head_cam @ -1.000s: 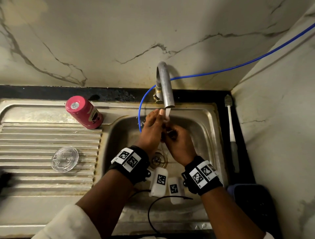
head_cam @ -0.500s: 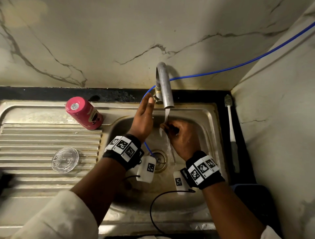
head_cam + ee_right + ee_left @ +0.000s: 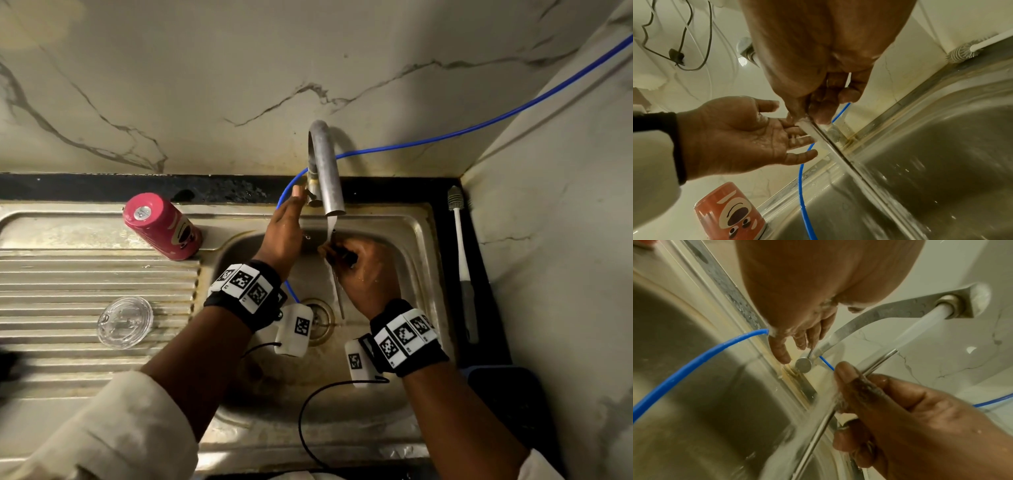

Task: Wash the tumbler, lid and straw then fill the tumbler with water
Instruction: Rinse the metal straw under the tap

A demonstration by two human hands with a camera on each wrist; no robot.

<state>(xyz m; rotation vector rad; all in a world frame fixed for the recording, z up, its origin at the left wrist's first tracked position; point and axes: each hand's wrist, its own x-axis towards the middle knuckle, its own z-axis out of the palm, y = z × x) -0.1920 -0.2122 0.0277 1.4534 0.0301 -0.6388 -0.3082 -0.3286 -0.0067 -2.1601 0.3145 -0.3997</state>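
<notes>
My right hand grips a thin metal straw upright under the running water from the tap spout. The wrist views show the straw pinched between thumb and fingers, with water flowing down along it. My left hand is open, its straight fingers at the tap's small lever knob at the spout's base. The pink tumbler stands upside down on the sink's back rim. The clear lid lies on the ribbed drainboard.
A blue hose runs along the wall and drops into the steel basin near the drain. A white bottle brush lies on the black ledge to the right. A dark object sits at the front right.
My left hand has left the straw under the spout and moved up and back to the tap's base. My right hand keeps the straw in the stream.
</notes>
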